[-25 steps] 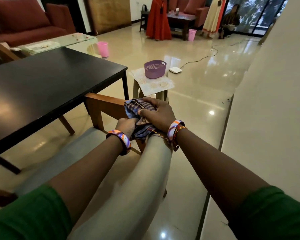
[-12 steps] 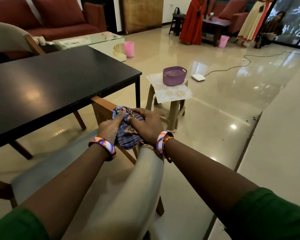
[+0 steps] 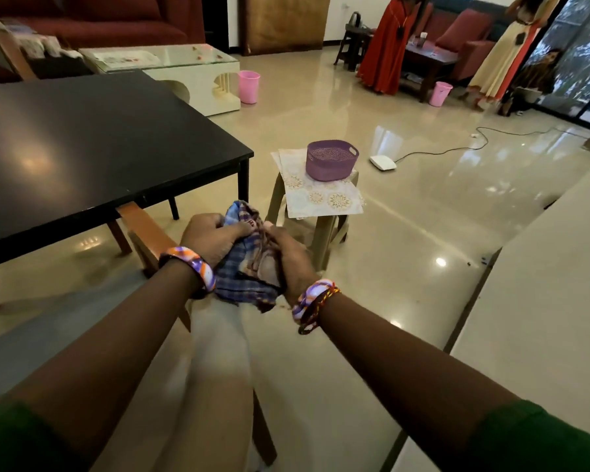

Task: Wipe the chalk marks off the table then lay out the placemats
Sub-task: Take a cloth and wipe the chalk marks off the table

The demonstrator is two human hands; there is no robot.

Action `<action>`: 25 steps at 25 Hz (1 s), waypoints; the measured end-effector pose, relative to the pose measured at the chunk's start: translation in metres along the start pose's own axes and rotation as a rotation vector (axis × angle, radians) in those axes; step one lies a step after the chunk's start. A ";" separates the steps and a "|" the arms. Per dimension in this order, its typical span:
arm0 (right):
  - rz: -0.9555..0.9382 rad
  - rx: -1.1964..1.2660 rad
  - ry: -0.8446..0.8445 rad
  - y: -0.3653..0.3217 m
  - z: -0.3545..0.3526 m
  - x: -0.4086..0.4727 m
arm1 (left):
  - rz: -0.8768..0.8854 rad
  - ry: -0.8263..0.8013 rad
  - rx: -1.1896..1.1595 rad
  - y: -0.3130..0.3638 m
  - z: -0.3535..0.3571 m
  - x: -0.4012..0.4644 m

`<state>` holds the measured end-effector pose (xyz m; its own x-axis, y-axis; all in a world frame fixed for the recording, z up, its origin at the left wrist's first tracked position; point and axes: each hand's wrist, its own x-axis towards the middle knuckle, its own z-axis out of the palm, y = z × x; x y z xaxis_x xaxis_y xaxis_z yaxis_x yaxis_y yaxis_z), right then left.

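We are in a large living room with a glossy tiled floor, red sofas at the far wall and a black table [image 3: 92,144] to our left; its dark top shows only glare, and we cannot make out chalk marks on it from here.

Both hands hold the checked cloth [image 3: 246,264] over the backrest of the cushioned wooden chair [image 3: 215,352] in front of us. Our left hand [image 3: 212,238] curls its fingers into the cloth's upper left folds, and our right hand [image 3: 292,264] pinches the right side, so both grips are closed on fabric, close together.

We judge the cloth to be light, soft and limp: it bunches and droops between the hands, with a loose corner hanging below. It will not slip or break, but it will flop, so we would gather it into a pad in one palm before wiping. It is blue and purple plaid with brownish patches in the middle, possibly stains.

Just beyond the hands, a plastic stool [image 3: 321,226] carries the placemats [image 3: 321,199], pale sheets with round gold motifs that look thin and flat. A purple basket [image 3: 331,160] sits on them and must come off first; then we would lift the mats by an overhanging edge.
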<state>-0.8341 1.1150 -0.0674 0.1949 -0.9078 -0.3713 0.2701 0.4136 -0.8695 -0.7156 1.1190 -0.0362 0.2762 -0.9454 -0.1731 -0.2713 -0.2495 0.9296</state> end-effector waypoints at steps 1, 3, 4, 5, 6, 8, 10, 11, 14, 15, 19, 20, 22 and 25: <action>-0.011 -0.005 0.011 -0.012 -0.016 0.011 | -0.006 -0.022 -0.023 0.003 0.011 0.008; -0.022 -0.023 0.025 -0.036 -0.043 0.029 | -0.055 -0.067 -0.138 0.010 0.032 0.022; -0.019 -0.068 0.037 -0.046 -0.057 0.038 | -0.073 -0.080 -0.184 0.014 0.042 0.028; -0.013 -0.127 0.070 -0.055 -0.070 0.048 | -0.088 -0.086 -0.193 0.018 0.052 0.035; -0.004 -0.177 0.097 -0.063 -0.082 0.056 | -0.102 -0.090 -0.178 0.021 0.061 0.041; 0.011 -0.272 0.134 -0.077 -0.104 0.073 | -0.110 -0.098 -0.118 0.030 0.077 0.056; 0.012 -0.308 0.142 -0.092 -0.130 0.093 | -0.111 -0.113 -0.056 0.042 0.098 0.073; 0.010 -0.308 0.145 -0.096 -0.144 0.104 | -0.118 -0.121 -0.033 0.048 0.109 0.080; 0.054 -0.293 0.075 -0.122 -0.199 0.139 | -0.077 -0.154 -0.031 0.080 0.167 0.114; 0.082 -0.299 0.035 -0.130 -0.213 0.145 | -0.041 -0.175 -0.031 0.089 0.183 0.124; 0.257 -0.170 -0.152 -0.162 -0.273 0.168 | 0.005 -0.196 -0.172 0.119 0.247 0.164; 0.257 -0.139 -0.213 -0.171 -0.283 0.175 | -0.017 -0.183 -0.242 0.124 0.258 0.174; 0.214 -0.103 -0.276 -0.189 -0.297 0.195 | -0.087 -0.159 -0.379 0.132 0.274 0.198; 0.209 -0.072 -0.129 -0.210 -0.305 0.245 | -0.232 -0.090 -0.484 0.129 0.295 0.250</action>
<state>-1.1304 0.7850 -0.0755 0.3596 -0.7850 -0.5044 0.1441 0.5808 -0.8012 -0.9534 0.7889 -0.0554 0.1926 -0.8964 -0.3991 0.2492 -0.3487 0.9035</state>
